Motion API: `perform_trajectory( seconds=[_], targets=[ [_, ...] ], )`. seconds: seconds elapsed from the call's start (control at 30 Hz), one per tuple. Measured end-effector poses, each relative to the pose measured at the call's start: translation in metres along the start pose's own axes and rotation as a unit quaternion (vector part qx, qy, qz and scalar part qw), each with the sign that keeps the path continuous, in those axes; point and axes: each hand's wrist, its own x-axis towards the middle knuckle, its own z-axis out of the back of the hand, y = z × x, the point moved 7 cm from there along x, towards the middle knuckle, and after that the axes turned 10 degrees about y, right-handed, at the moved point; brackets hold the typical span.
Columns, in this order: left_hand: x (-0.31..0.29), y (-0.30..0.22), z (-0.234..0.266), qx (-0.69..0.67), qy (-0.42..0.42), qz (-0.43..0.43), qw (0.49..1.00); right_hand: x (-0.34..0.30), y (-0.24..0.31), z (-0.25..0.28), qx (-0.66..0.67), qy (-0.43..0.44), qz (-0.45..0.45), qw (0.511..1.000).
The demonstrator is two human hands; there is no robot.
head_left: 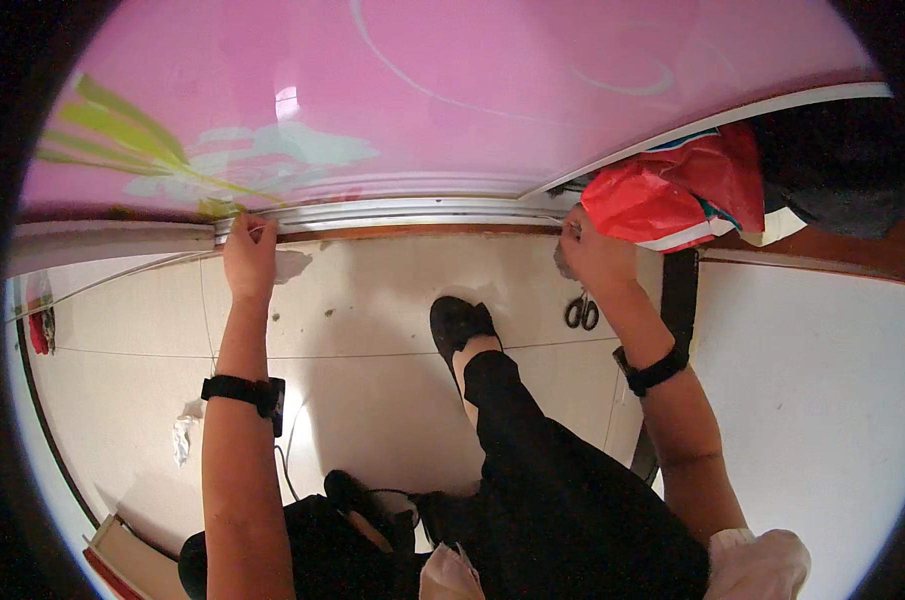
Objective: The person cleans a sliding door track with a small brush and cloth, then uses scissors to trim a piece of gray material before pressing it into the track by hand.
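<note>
A thin pale cord (138,267) trails from my left hand (250,258) down to the far left side. That hand is closed in a pinch on the cord, right at the white sliding-door track (403,212). Farther right, my right hand (601,258) has its fingers closed at the same track, beside a red plastic bag (663,195). A thin strand shows by its fingertips, but whether it is the same cord I cannot tell. Above the track rises a glossy pink door panel (473,80) with a flower pattern. Black-handled scissors (582,312) lie on the floor below my right hand.
Dark cloth (833,160) fills the opening at the right, next to the red bag. My black shoe (461,325) stands on the tiled floor (373,400) between my arms. Crumpled white plastic (184,435) and a small red item (41,330) lie at the left.
</note>
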Motion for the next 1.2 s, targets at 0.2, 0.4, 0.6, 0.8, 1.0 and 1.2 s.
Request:
perform_trajectory(
  seconds=[0.2,0.4,0.6,0.8,1.0,1.2],
  targets=[
    [0.003,0.005,-0.001,0.008,0.02,0.005,1.0,0.012,0.027,-0.003,0.114,0.055,-0.013,0.992],
    [0.003,0.01,0.0,-0.009,0.004,0.004,1.0,0.005,0.016,0.004,0.114,0.009,-0.008,0.993],
    [0.002,0.007,0.002,-0.013,0.01,0.0,1.0,0.009,0.036,0.004,0.071,0.012,0.019,0.997],
    [0.0,0.003,0.001,0.005,-0.001,0.013,1.0,0.015,0.047,0.002,0.112,0.019,0.029,0.993],
    [0.001,0.004,0.002,-0.012,0.006,0.017,1.0,0.011,0.034,-0.002,0.138,0.087,-0.028,0.986],
    [0.003,0.003,0.0,0.009,0.006,0.004,1.0,0.021,0.059,-0.009,0.14,0.073,0.037,0.987]
  ],
)
